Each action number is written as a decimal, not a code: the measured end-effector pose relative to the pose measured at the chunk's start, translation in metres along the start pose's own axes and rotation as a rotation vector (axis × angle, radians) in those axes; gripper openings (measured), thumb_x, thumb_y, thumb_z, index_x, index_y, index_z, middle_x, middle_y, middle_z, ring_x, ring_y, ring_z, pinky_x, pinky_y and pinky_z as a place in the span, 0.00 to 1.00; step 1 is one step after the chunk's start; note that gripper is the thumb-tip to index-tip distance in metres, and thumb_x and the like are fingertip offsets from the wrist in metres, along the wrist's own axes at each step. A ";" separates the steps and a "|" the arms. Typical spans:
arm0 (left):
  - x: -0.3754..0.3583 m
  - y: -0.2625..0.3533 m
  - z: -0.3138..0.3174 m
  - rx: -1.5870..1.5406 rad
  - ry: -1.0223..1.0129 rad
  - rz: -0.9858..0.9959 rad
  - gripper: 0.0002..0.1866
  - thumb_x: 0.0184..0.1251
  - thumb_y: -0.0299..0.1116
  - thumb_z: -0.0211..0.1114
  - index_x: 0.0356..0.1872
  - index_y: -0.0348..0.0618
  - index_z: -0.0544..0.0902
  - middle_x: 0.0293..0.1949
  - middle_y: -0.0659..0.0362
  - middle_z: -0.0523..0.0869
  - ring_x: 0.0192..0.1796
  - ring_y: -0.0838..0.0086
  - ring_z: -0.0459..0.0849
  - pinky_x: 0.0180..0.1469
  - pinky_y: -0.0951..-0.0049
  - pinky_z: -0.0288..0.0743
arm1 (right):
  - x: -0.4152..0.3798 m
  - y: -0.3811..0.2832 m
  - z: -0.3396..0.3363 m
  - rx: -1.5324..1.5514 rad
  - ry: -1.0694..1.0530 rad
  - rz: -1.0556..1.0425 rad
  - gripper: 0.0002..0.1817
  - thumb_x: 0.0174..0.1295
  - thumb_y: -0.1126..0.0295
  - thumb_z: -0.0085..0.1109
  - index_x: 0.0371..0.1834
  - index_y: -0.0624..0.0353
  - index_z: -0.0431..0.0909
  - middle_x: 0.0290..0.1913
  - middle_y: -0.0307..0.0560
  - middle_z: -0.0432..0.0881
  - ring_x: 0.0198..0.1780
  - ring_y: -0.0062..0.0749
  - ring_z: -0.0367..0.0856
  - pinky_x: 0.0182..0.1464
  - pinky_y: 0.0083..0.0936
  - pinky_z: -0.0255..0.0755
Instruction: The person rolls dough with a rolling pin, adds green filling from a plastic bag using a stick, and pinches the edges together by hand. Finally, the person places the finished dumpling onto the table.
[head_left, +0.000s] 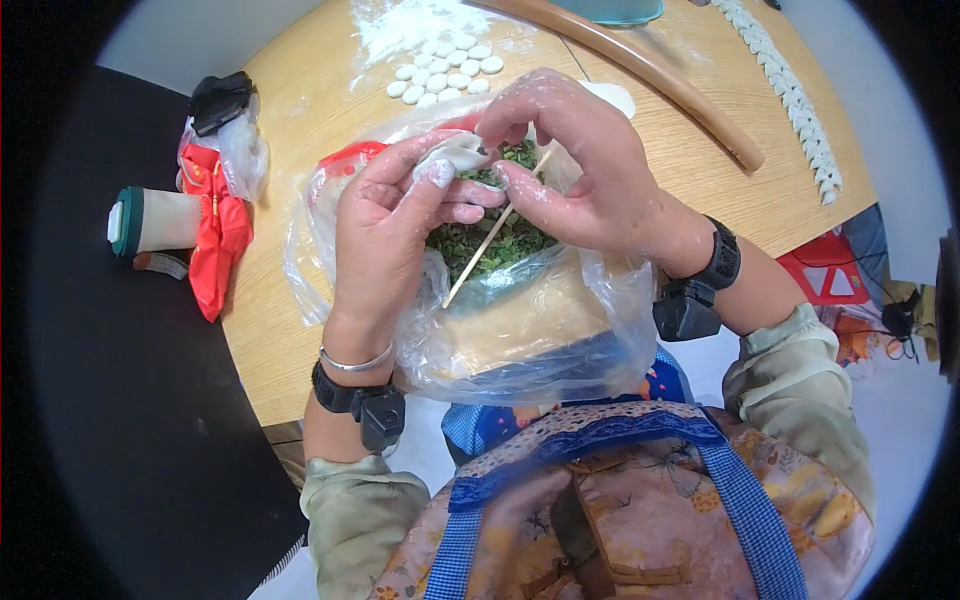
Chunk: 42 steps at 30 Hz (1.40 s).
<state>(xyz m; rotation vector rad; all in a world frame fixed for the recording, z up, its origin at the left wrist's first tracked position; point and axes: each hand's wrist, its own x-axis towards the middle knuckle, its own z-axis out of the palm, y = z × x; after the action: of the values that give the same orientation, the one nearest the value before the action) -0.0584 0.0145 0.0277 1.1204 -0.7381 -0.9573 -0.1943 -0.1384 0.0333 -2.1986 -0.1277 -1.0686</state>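
My left hand [395, 205] is closed around a folded dumpling wrapper [455, 152], with its floury thumb pressed against the near side. A bit of dark green shows at the wrapper's right end. Close by on the right, my right hand [585, 170] has thumb and index finger apart at that end; whether they touch the dough I cannot make out. Beneath both hands, chopped green filling [490, 245] sits in a clear plastic bag [620, 310]. A thin wooden chopstick [478, 265] slants across the filling, passing partly behind the right thumb.
Several small dough discs [440, 75] lie beside loose flour [405, 25]. A long wooden stick [640, 60] crosses the far table [290, 120]. A row of white dough pieces [790, 100] lines the right side. A red bag [215, 235] and a green-lidded cup [160, 220] are at left.
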 end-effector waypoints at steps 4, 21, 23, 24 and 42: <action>0.002 0.001 -0.002 -0.043 -0.039 -0.003 0.17 0.78 0.28 0.57 0.62 0.30 0.77 0.49 0.51 0.87 0.44 0.69 0.90 0.45 0.78 0.84 | -0.001 0.001 0.001 0.025 0.013 -0.024 0.13 0.51 0.77 0.65 0.40 0.61 0.77 0.35 0.48 0.80 0.37 0.42 0.81 0.40 0.34 0.76; 0.000 -0.002 -0.004 -0.019 -0.023 0.026 0.17 0.79 0.30 0.57 0.62 0.30 0.77 0.49 0.49 0.87 0.43 0.69 0.91 0.43 0.78 0.84 | -0.003 0.005 0.004 0.137 -0.010 -0.011 0.14 0.52 0.76 0.64 0.43 0.60 0.77 0.36 0.48 0.78 0.36 0.40 0.80 0.39 0.30 0.76; 0.000 -0.003 -0.004 -0.022 -0.020 0.045 0.16 0.79 0.29 0.57 0.61 0.30 0.77 0.49 0.49 0.87 0.43 0.69 0.90 0.43 0.78 0.84 | -0.003 0.003 0.003 0.168 -0.004 -0.031 0.14 0.53 0.76 0.64 0.43 0.60 0.77 0.36 0.48 0.78 0.36 0.40 0.80 0.39 0.30 0.76; 0.000 -0.002 -0.003 -0.022 -0.020 0.044 0.16 0.79 0.29 0.57 0.61 0.30 0.77 0.49 0.49 0.87 0.43 0.69 0.90 0.43 0.78 0.84 | -0.001 0.000 -0.002 0.131 -0.012 -0.004 0.14 0.53 0.75 0.65 0.43 0.60 0.76 0.36 0.48 0.78 0.35 0.40 0.80 0.39 0.31 0.76; -0.003 -0.008 -0.002 0.102 0.002 0.134 0.11 0.79 0.29 0.57 0.54 0.34 0.80 0.42 0.57 0.87 0.40 0.79 0.86 0.41 0.80 0.83 | -0.004 0.004 0.000 0.001 -0.259 0.121 0.21 0.60 0.55 0.67 0.25 0.59 0.70 0.24 0.49 0.71 0.30 0.49 0.75 0.33 0.41 0.67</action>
<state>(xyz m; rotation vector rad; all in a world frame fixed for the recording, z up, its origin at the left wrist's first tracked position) -0.0598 0.0172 0.0192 1.1455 -0.8575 -0.8123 -0.1955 -0.1406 0.0284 -2.3044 -0.1079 -0.7160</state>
